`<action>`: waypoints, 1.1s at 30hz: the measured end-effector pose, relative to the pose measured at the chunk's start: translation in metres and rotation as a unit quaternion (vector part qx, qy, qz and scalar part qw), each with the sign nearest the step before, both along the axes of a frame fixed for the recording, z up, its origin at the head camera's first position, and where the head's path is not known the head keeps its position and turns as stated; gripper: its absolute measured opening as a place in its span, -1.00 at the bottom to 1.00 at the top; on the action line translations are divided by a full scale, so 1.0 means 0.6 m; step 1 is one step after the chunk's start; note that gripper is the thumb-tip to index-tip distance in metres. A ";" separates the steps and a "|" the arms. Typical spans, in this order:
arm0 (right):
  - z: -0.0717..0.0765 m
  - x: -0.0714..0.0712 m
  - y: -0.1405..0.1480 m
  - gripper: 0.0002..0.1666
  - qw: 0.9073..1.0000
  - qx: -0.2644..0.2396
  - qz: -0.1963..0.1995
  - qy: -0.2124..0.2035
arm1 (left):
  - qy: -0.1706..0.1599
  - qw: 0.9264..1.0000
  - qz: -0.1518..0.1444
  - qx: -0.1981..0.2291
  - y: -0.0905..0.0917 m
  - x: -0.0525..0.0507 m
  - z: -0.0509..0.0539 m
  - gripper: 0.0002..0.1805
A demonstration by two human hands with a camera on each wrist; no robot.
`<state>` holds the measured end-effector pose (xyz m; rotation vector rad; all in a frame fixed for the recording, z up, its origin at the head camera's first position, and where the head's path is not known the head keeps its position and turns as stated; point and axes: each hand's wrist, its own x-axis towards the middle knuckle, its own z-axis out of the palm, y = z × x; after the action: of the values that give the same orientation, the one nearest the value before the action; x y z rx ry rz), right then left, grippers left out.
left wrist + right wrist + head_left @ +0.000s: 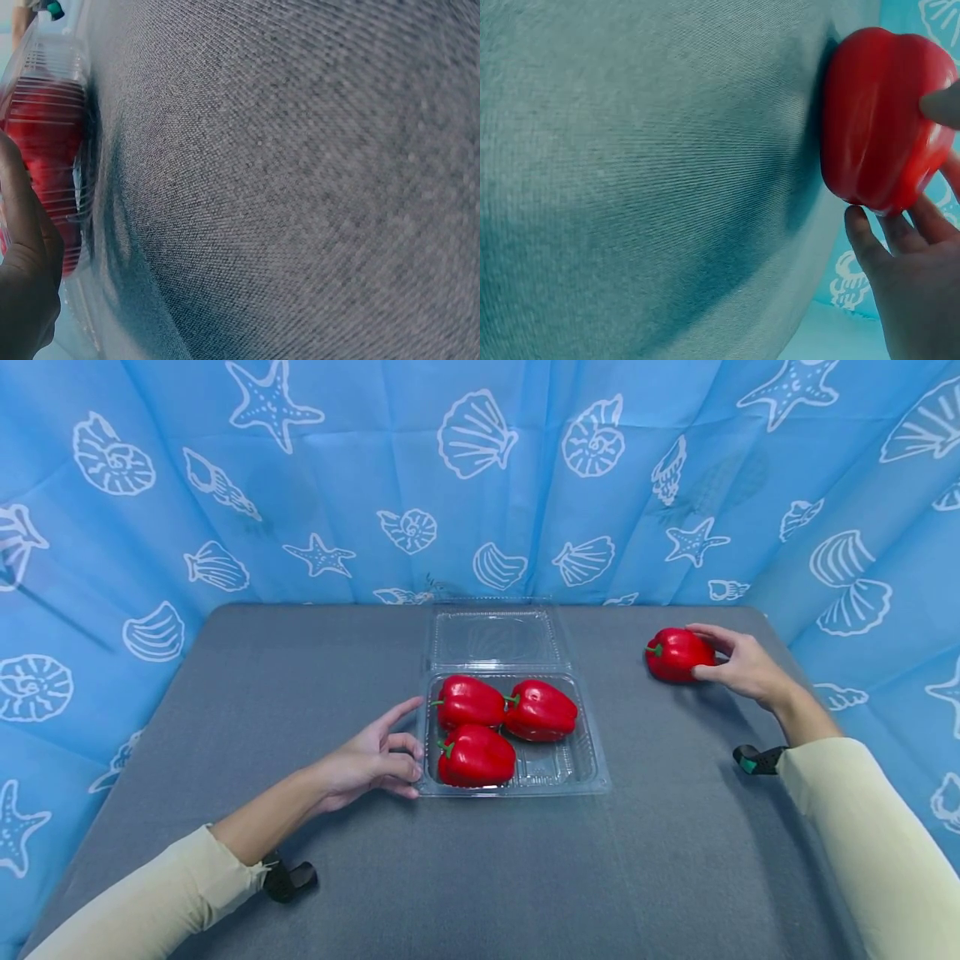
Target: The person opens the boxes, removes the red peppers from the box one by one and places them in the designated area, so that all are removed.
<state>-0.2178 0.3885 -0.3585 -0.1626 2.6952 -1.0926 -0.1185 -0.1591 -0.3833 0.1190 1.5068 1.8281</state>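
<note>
A clear plastic clamshell container (557, 770) lies with its lid folded back, holding red bell peppers: one at the back left (471, 700), one at the right (542, 710) and one at the front left (477, 757). Against the container's left side rests my left hand (367, 767), its index finger stretched along the rim and the other fingers loosely bent. Off to the right, my right hand (742, 667) grips another red bell pepper (678, 655) by its stemless end. In the right wrist view, thumb and fingers surround this pepper (877, 120), close to the table.
The transparent lid (495, 639) lies towards the back of the grey cloth-covered table (315, 693). A blue curtain (352, 452) with white shell and starfish prints surrounds the table behind and at both sides. Dark straps with devices (288, 878) sit on both wrists.
</note>
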 end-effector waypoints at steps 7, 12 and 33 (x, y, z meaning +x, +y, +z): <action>-0.002 0.001 -0.003 -0.14 1.000 -0.007 -0.009 0.001 | 0.003 1.000 0.000 0.001 0.000 0.001 0.000 0.01; -0.001 0.001 -0.003 -0.16 1.000 -0.010 -0.010 -0.001 | 0.003 1.000 0.001 0.001 -0.001 0.001 -0.002 0.01; 0.035 0.015 -0.047 0.10 0.997 -0.018 -0.019 0.070 | 0.005 1.000 -0.001 0.003 0.000 0.003 -0.001 0.02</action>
<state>-0.2086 0.3603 -0.3374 -0.2036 2.8135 -1.1828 -0.1167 -0.1589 -0.3839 0.1327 1.5088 1.8330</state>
